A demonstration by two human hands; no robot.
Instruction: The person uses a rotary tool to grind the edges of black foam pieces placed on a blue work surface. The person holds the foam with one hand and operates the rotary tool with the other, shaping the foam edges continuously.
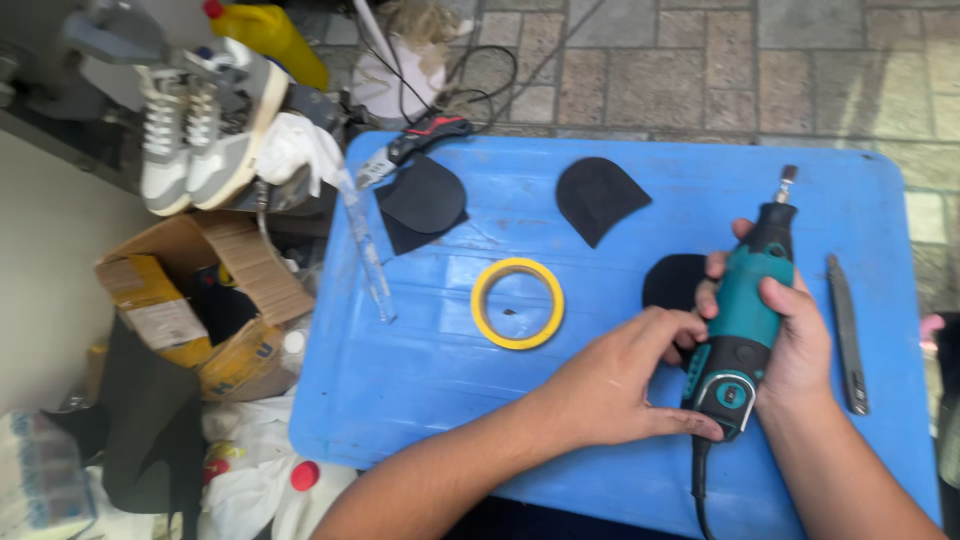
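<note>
While the rotary tool [745, 320] is gripped by the right hand [795, 345], its rear switch is pressed by left hand [610, 385] fingertips; tape roll [517, 303] lies leftward.

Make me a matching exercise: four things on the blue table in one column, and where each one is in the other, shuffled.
1. rotary tool
2. yellow tape ring
3. metal file
4. red-handled knife

A. far left corner of the blue table
B. right edge, lying flat
C. gripped in the right hand, left hand touching its base
D. middle of the table

Pairs: 1-C, 2-D, 3-B, 4-A
</note>
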